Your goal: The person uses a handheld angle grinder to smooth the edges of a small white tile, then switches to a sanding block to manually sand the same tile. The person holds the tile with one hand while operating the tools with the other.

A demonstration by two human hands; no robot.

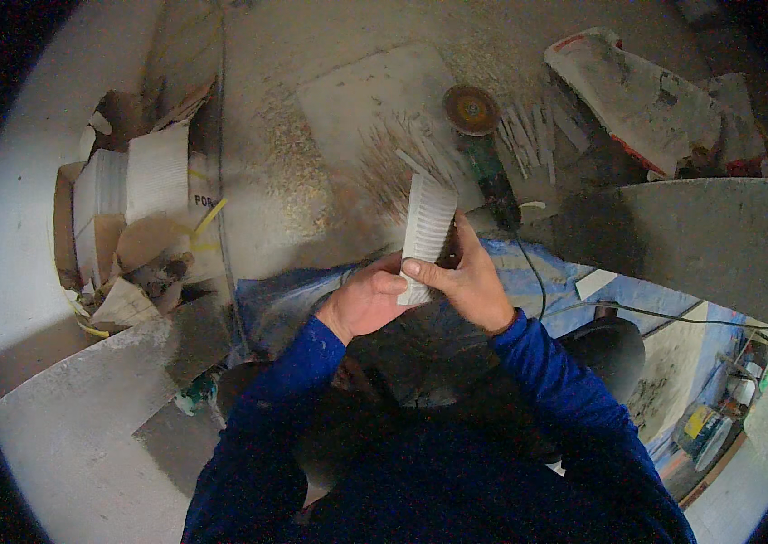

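Observation:
Both my hands grip a white, narrow tile piece with ridges across its broad face (432,218), held upright in front of me. My left hand (368,297) closes on its lower left end, with the thumb against the edge. Around the lower right side wraps my right hand (473,276), its thumb laid across the front and its fingers partly hidden behind. Just beyond, to the right, an angle grinder (491,177) lies on the floor, its round brown disc (472,110) facing up. Thin cut strips (529,136) are scattered beside the disc.
An opened, torn cardboard box (65,218) with white tiles (100,195) stands at the left. Chips and dust (298,168) cover the floor around a pale slab (375,86). A dirty white sack (651,100) lies far right. The grinder's cord (543,281) runs past my right knee.

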